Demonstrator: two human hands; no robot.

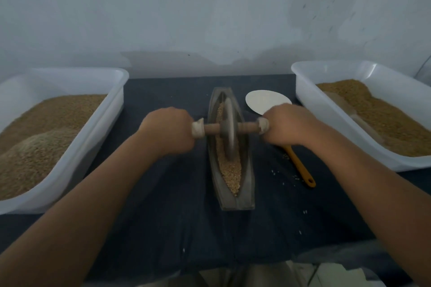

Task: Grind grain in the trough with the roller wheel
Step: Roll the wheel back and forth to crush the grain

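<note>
A narrow boat-shaped grey trough point(247, 196) lies lengthwise on the dark cloth in the middle, with tan grain point(231, 172) along its groove. The grey roller wheel point(229, 128) stands upright in the trough's middle part on a wooden axle point(247, 126). My left hand point(166, 130) grips the axle's left end. My right hand point(283, 124) grips its right end. Both fists hide the handle ends except for pale tips.
A white tub point(93, 137) of grain stands at the left and another white tub point(326, 121) of grain at the right. A white spoon-like scoop point(263, 100) with an orange handle point(300, 168) lies right of the trough. Loose grains dot the dark cloth point(163, 205).
</note>
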